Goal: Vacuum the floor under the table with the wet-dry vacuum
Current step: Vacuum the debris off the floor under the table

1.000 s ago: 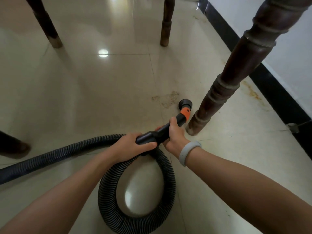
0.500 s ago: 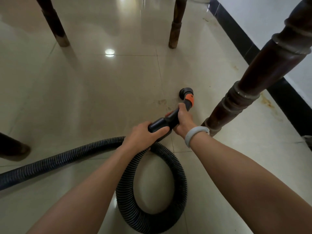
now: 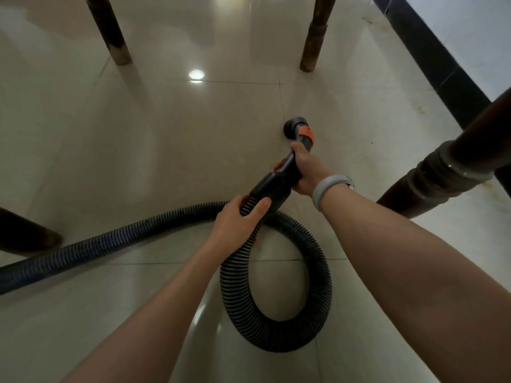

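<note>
Glossy tiled floor [image 3: 166,161] under the counter: my right hand [image 3: 305,172] is gripping the nozzle [image 3: 297,128] pointing away, fingers curled, while my left hand [image 3: 237,219] is clasping the hose [image 3: 276,322] behind.

Glossy cream floor tiles [image 3: 171,150] are reflecting a round ceiling light [image 3: 196,74]. Four dark turned wooden legs are standing on them: two at the far side [image 3: 116,48] [image 3: 313,45], one near right [image 3: 431,178], one at the left edge [image 3: 30,236]. A black skirting board [image 3: 442,64] is running beneath a white wall [image 3: 475,31]. Rust-coloured stains [image 3: 417,107] are showing near the skirting.
</note>
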Available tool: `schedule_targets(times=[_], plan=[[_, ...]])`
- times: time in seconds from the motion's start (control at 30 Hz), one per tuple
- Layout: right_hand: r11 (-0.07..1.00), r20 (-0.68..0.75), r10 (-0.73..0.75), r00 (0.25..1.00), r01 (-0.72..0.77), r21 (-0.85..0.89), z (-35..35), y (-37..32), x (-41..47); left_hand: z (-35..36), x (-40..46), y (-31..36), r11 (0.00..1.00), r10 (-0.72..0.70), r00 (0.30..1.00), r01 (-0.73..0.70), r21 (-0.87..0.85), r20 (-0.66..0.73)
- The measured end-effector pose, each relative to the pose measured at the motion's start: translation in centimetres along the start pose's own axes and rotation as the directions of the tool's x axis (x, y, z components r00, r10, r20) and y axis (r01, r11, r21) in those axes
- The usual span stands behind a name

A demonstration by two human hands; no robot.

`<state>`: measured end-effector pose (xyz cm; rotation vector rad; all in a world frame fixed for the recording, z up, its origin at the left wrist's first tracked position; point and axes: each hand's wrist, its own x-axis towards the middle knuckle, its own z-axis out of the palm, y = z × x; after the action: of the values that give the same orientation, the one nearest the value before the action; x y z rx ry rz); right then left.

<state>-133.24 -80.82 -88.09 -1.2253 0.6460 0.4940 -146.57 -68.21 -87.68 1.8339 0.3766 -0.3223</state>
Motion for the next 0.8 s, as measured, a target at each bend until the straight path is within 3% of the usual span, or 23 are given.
schedule_targets(times=[0.27, 0.5, 0.67, 0.8], plan=[[0.983, 0.08, -0.003, 0.997, 0.017, -0.181, 4.7, 3.2, -2.5, -2.0, -3.0, -2.8, 0.976, -0.179, 0.982, 0.185, -0.119, 0.058], [0.953, 0.013, -0.037, 0.999, 0.039, -0.299, 5.6, 5.7, -4.9, -3.5, -5.3, -3.6, 0.968, -0.221, 0.968, 0.233, -0.094, 0.121], [0.922, -0.053, -0.076, 0.996, 0.049, -0.383, 4.7, 7.2, -6.5, -3.1, -6.0, -3.7, 0.98, -0.18, 0.971, 0.19, -0.053, 0.159], [0.926, -0.024, -0.003, 1.0, -0.006, -0.377, 3.1, 8.5, -8.5, -1.8, -7.2, -5.1, 0.99, -0.144, 0.967, 0.142, 0.024, 0.209]])
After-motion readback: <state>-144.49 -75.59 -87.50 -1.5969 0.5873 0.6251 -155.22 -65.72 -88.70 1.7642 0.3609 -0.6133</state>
